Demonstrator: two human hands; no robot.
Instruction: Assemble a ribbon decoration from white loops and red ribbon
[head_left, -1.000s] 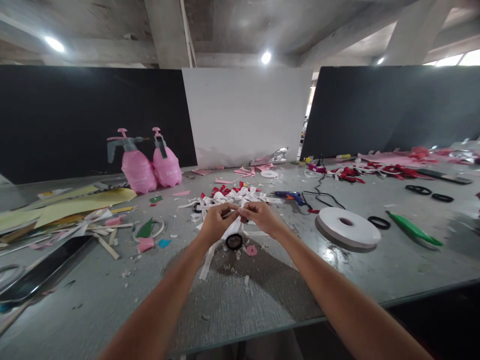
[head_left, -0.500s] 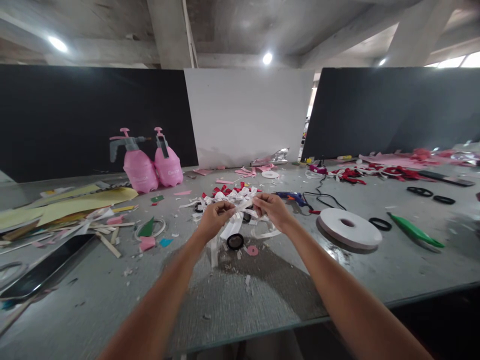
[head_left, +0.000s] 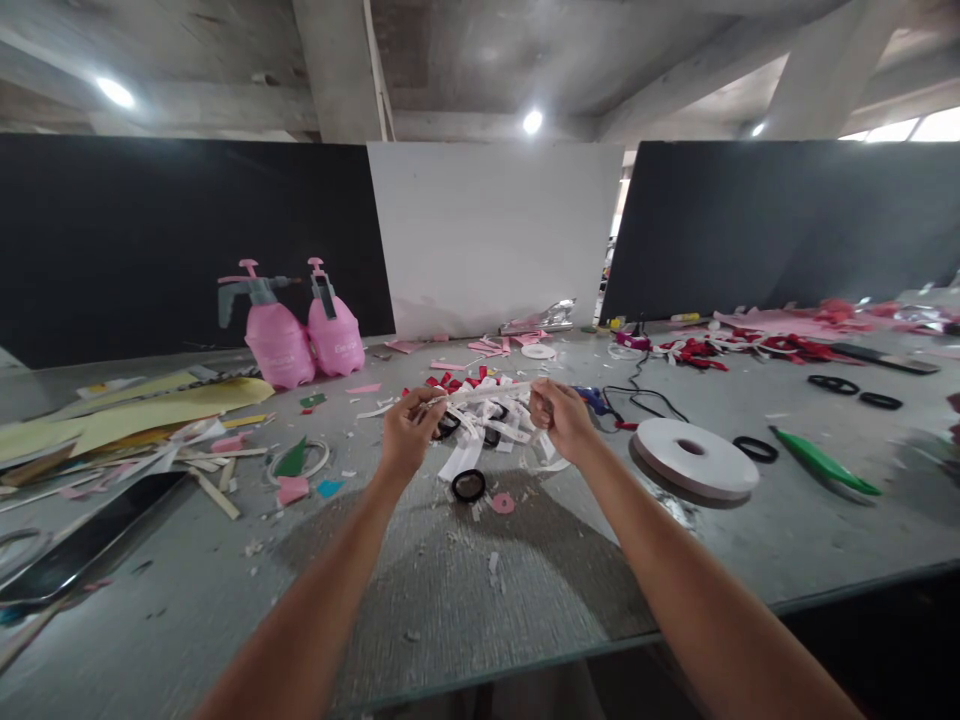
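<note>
A white ribbon strip (head_left: 491, 391) is stretched between my two hands, just above the table. My left hand (head_left: 409, 425) pinches its left end, and my right hand (head_left: 561, 415) pinches its right end. Behind and below lies a pile of white and red ribbon pieces (head_left: 466, 438) with black rings among them. In front of the pile rest a black ring (head_left: 469, 486) and a small pink paper disc (head_left: 503, 503). To the right of my right hand lies a large white ribbon roll (head_left: 720, 470); a blue glue gun (head_left: 592, 400) is partly hidden behind that hand.
Two pink spray bottles (head_left: 279, 345) stand at the back left. Yellow paper (head_left: 172, 410), wooden sticks and a dark phone (head_left: 90, 535) lie on the left. On the right are a green cutter (head_left: 825, 462), black rings (head_left: 756, 449) and a black cord (head_left: 645, 390).
My hands have moved apart, the left one leftward and the right one slightly rightward. The white strip is now drawn out straight between them; its end no longer hangs down in front.
</note>
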